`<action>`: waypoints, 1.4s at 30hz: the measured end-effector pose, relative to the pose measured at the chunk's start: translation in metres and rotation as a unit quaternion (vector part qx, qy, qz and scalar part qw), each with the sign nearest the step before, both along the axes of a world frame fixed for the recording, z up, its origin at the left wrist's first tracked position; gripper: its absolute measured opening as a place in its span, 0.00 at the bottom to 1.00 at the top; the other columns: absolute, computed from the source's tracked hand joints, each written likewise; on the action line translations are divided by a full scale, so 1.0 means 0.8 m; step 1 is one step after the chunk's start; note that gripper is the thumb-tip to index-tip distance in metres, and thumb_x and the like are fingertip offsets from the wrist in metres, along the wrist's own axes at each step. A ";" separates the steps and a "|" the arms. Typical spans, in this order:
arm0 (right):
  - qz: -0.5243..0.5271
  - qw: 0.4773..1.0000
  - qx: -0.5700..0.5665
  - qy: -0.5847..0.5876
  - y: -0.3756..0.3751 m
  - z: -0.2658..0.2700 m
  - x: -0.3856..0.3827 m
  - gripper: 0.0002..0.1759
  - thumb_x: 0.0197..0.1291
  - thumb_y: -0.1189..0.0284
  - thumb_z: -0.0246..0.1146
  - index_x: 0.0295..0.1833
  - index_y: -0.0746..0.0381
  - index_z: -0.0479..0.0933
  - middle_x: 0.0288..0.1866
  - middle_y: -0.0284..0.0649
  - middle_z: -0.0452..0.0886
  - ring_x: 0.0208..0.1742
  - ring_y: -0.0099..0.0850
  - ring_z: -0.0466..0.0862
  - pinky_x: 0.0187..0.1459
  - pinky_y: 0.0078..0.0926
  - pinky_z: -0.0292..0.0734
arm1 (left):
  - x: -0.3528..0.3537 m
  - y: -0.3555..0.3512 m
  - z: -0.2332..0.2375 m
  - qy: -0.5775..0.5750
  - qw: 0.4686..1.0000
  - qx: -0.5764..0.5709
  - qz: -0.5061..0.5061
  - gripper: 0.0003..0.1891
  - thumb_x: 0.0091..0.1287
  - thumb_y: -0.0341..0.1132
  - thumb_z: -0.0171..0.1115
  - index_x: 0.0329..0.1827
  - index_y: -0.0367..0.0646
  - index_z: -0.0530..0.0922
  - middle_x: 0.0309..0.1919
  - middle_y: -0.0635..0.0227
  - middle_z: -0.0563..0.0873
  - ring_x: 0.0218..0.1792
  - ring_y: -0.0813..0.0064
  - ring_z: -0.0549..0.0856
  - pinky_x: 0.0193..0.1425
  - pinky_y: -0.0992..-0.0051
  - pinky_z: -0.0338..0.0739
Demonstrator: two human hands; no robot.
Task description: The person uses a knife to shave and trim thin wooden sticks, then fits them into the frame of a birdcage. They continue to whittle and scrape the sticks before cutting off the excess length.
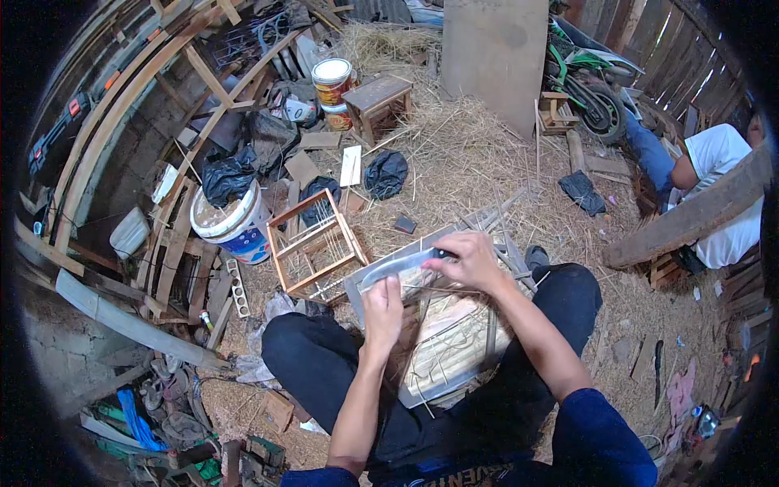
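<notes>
My right hand point(471, 260) is wrapped around the black handle of a knife point(399, 265), whose wide metal blade points left. Just under the blade, near its tip, my left hand point(382, 312) has its fingers pressed together; what they pinch, if anything, is too small to make out. Across my lap lies a light wooden board point(454, 353) with a grey edge. Thin sticks and slivers point(438, 369) are scattered over it, and more strips stick out beyond its far side.
Left of the board stands a small wooden frame point(284, 258) with thin rods. Behind it are a white bucket point(209, 230), stacked paint cans point(333, 75) and a wooden stool point(380, 96). A person in white point(718, 154) sits at the right, near a motorbike point(599, 109). Straw covers the ground.
</notes>
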State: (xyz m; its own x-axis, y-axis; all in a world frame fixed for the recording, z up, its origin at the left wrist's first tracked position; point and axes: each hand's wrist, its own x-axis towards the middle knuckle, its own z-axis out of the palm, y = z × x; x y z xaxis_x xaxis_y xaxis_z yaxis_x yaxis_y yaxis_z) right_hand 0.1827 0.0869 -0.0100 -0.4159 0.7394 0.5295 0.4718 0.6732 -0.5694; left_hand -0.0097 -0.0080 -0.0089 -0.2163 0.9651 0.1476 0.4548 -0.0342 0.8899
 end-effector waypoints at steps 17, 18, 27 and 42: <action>-0.086 0.996 0.017 -0.009 -0.012 0.020 0.003 0.19 0.55 0.57 0.75 0.37 0.64 0.85 0.32 0.43 0.88 0.31 0.39 0.88 0.34 0.33 0.81 | -0.008 0.003 -0.003 -0.296 0.952 -0.064 -0.040 0.14 0.82 0.45 0.50 0.45 0.44 0.76 0.24 0.80 0.68 0.24 0.90 0.66 0.28 0.83 0.62; -0.056 0.998 0.040 -0.012 -0.012 0.018 -0.003 0.19 0.54 0.57 0.76 0.36 0.64 0.85 0.33 0.43 0.88 0.32 0.39 0.89 0.35 0.33 0.81 | -0.006 0.002 -0.006 -0.321 0.944 -0.066 -0.041 0.14 0.81 0.45 0.50 0.45 0.44 0.76 0.24 0.81 0.68 0.24 0.90 0.66 0.27 0.84 0.62; 0.068 0.998 -0.007 0.004 -0.025 0.018 -0.036 0.19 0.57 0.54 0.72 0.38 0.60 0.85 0.30 0.43 0.86 0.31 0.41 0.86 0.34 0.38 0.78 | 0.005 0.004 -0.028 -0.340 0.937 -0.057 -0.063 0.13 0.80 0.31 0.51 0.63 0.41 0.73 0.43 0.75 0.78 0.33 0.88 0.72 0.36 0.82 0.69; 0.053 0.998 0.019 0.011 -0.009 0.023 0.005 0.17 0.50 0.58 0.78 0.38 0.61 0.88 0.34 0.41 0.89 0.33 0.38 0.88 0.37 0.32 0.80 | 0.024 0.005 -0.012 -0.247 0.963 -0.078 -0.077 0.11 0.79 0.38 0.55 0.50 0.40 0.78 0.32 0.78 0.75 0.30 0.86 0.70 0.33 0.80 0.65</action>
State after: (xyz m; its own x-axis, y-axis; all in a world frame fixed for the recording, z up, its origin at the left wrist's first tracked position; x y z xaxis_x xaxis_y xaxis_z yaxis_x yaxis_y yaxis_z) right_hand 0.1865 0.0800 0.0082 -0.4792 0.6711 0.5657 0.3848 0.7399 -0.5518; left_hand 0.0094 -0.0037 -0.0186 -0.0751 0.9935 -0.0850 -0.0249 0.0833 0.9962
